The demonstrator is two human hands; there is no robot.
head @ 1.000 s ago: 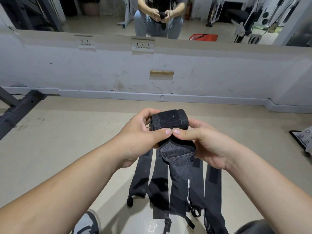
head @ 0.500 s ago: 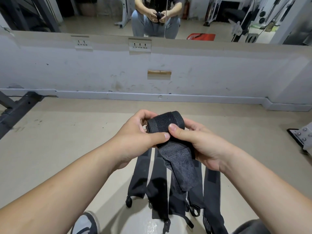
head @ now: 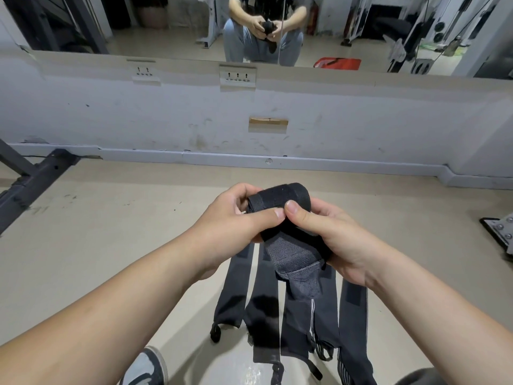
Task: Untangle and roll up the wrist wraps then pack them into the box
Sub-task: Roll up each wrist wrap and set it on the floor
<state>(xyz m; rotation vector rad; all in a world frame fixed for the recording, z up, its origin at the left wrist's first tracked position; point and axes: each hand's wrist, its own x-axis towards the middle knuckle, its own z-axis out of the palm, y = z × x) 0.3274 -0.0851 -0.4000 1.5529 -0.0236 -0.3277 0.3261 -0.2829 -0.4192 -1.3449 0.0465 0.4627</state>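
A black wrist wrap (head: pixel 280 200) is partly rolled into a thick coil held above the floor. My left hand (head: pixel 236 218) grips the coil's left end, thumb pressed across its front. My right hand (head: pixel 330 234) holds the right end, thumb on top beside the left thumb. A short grey tail (head: pixel 297 268) of the same wrap hangs below the coil. Several flat black wraps (head: pixel 263 307) lie side by side on the floor under my hands, loops at their near ends. No box is in view.
A low white wall (head: pixel 166 118) with sockets and a mirror above it stands ahead. A dark metal frame (head: pixel 33 184) lies at the left, a bolted plate (head: pixel 499 232) at the right edge. My shoe (head: pixel 144 368) shows at the bottom.
The hanging tail has grown shorter as more of the wrap was wound onto the coil. My right thumb moved up onto the roll.
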